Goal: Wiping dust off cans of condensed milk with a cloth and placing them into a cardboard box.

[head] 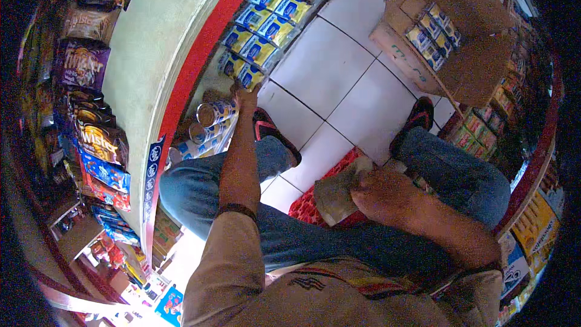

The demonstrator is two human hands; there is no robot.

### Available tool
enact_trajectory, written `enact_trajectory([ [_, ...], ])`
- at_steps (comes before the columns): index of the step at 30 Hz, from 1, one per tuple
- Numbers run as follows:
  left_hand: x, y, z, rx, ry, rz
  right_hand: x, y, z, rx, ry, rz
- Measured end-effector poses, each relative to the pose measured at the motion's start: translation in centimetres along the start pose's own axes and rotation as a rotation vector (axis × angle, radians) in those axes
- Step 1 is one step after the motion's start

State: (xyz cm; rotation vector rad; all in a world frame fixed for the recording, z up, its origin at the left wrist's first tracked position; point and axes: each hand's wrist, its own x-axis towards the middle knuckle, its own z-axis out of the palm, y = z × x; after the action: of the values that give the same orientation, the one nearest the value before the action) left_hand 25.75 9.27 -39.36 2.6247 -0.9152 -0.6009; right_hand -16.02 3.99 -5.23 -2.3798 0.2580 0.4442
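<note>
My left hand [246, 94] reaches down to the bottom shelf, at the near end of rows of yellow-and-blue packets [258, 50]. Its fingers touch the nearest packet [249, 76]; their grip is partly hidden. Just below that hand, several cans [209, 115] with blue, white and yellow labels lie on their sides. Over my lap, my right hand [386, 195] is closed around a folded grey-brown cloth [333, 195]. Beneath the cloth is a red textured mat or fabric [306, 204] between my legs.
An opened cardboard box [476, 41] with more packets [433, 36] inside stands on the white tiled floor [338, 70] at upper right. Small boxes [481, 131] fill a shelf at right. A red shelf edge [195, 45] curves above the left row, and snack bags [97, 143] stand higher up.
</note>
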Motion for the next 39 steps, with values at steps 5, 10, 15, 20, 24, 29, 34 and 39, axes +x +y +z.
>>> enact_trajectory([
  [5, 1.6, -0.8, 0.5, 0.136, 0.07, 0.122, 0.0, 0.2, 0.3, -0.045, 0.006, 0.027],
  [10, 1.0, 0.0, 0.2, 0.12, 0.242, 0.168, 0.1, 0.2, -0.1, -0.016, -0.092, 0.042],
  [15, 1.0, 0.3, 0.4, 0.068, 0.247, 0.116, 0.0, -0.1, -0.1, -0.117, -0.049, 0.098],
  [20, 0.7, 0.9, -0.3, 0.077, 0.29, 0.185, -0.1, 0.1, 0.1, -0.084, -0.031, 0.095],
  [24, -3.6, 6.4, 1.0, -0.044, 0.593, -0.001, -0.1, 0.0, -0.2, -0.11, -0.108, 0.23],
  [29, -5.6, 14.5, -0.7, -0.363, 0.871, 0.097, 0.5, -1.6, -0.2, -0.177, -0.095, 0.186],
  [34, -10.2, 30.6, -5.9, -0.643, 0.655, 0.51, -0.6, -1.7, 3.5, 0.084, 0.112, -0.149],
  [39, -13.0, 43.6, -7.9, -0.582, 0.368, 1.017, 0.0, -7.9, -0.6, -0.015, -0.006, 0.333],
])
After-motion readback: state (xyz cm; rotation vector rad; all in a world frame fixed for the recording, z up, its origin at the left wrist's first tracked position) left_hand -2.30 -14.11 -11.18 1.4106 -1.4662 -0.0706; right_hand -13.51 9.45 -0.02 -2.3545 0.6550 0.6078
